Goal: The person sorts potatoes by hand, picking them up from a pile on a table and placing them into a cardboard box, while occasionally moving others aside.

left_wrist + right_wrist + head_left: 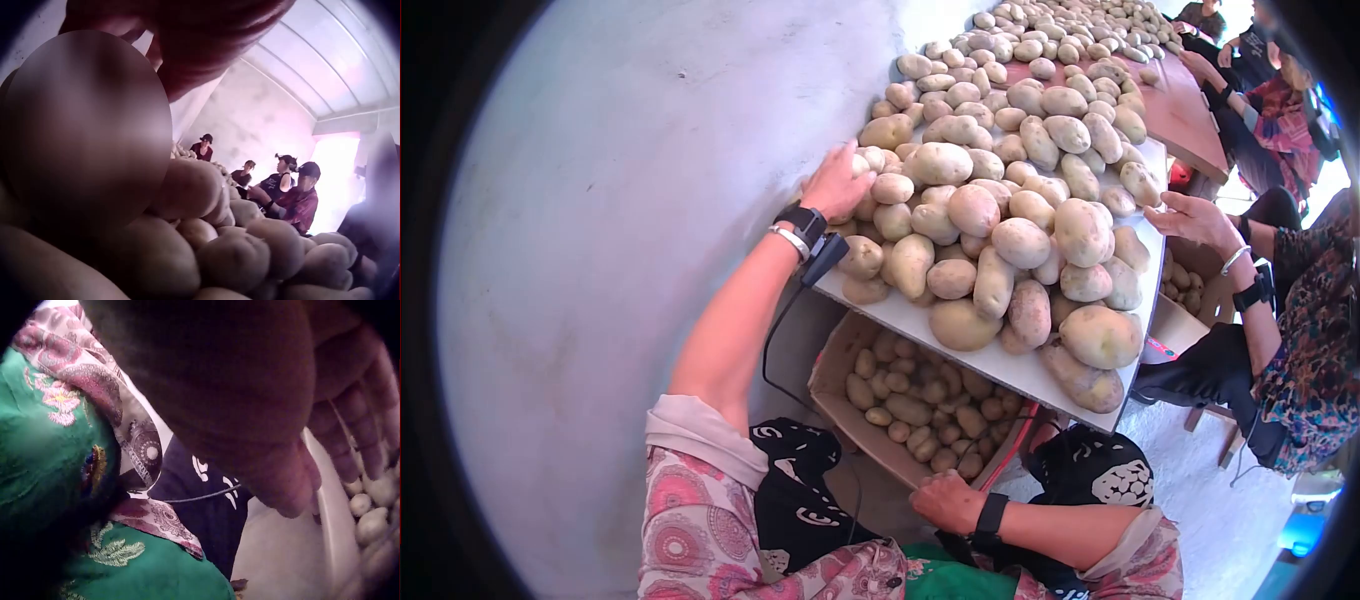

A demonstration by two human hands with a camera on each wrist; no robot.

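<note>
Spreading away toward 1 o'clock in the head view, the worktop [1010, 365] bore a deep heap of potatoes [1032, 208]. Another person [1315, 380] in a patterned top was at 3 o'clock, beside the worktop. Below its near end, between 5 and 6 o'clock, stood a cardboard box [830, 380] of mostly smaller potatoes. The wearer's left hand [835, 185], at 11 o'clock, touched the heap's side; its fingertips were partly hidden, so whether it gripped anything could not be told. The right hand [948, 500], lower between 5 and 6 o'clock, was by the box's near rim, its fingers loosely extended and nothing visible in them. A small potato [874, 157] lay just beside the left fingers. The step in hand seemed to be picking from the heap; the next move probably called for closing the left fingers around one small potato.
</note>
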